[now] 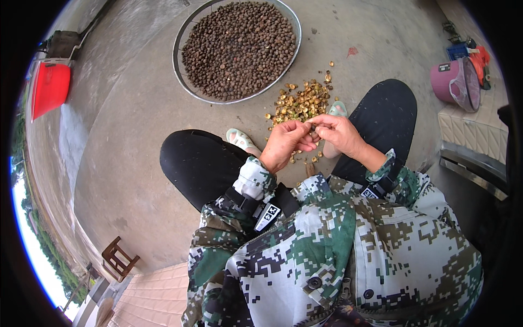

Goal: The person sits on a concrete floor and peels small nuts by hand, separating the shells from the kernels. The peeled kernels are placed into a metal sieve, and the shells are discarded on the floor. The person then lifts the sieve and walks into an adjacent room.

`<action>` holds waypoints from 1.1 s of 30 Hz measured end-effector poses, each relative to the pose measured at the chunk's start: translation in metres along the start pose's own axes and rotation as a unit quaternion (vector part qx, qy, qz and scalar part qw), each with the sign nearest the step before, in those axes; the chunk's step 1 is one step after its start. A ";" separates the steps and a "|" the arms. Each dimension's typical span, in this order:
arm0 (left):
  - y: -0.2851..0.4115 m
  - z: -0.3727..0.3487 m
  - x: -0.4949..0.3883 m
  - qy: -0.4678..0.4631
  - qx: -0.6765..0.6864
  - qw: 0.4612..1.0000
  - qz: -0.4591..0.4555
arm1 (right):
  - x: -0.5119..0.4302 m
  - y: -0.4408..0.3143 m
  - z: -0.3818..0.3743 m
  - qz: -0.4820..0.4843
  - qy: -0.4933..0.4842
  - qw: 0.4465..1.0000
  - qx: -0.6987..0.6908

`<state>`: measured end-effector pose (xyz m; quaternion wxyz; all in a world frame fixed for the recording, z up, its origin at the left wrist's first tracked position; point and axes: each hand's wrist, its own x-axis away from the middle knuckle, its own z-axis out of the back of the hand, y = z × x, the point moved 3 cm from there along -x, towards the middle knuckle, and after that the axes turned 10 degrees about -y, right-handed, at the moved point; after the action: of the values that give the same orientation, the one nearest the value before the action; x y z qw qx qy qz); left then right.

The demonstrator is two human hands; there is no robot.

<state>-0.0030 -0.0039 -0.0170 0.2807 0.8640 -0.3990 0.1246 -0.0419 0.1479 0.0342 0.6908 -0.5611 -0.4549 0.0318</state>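
Observation:
Above the floor between my knees, my left hand (289, 141) and my right hand (338, 133) meet at the fingertips. Between them they pinch a small round brown nut (313, 128), partly hidden by the fingers. Beneath and beyond the hands lies a pile of yellow-brown empty shell halves (304, 100), with a few greenish pieces among them. Farther out, to the upper left, a round metal-rimmed mesh sieve (176, 67) holds a thick layer of dark brown round nuts (241, 49).
A red plastic tub (51, 90) stands at the far left and a small wooden stool (119, 259) at the lower left. On the right, a purple bucket with a plastic liner (449, 83) sits near blue and orange items. My sandaled feet flank the shells.

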 end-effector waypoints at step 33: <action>-0.018 0.005 -0.012 -0.003 0.065 0.996 0.057 | -0.003 0.005 0.000 0.022 0.072 0.965 0.251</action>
<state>0.0024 0.0099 -0.0333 0.2150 0.8567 -0.4394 0.1635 -0.0412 0.1481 0.0285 0.8399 -0.3799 -0.3688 0.1196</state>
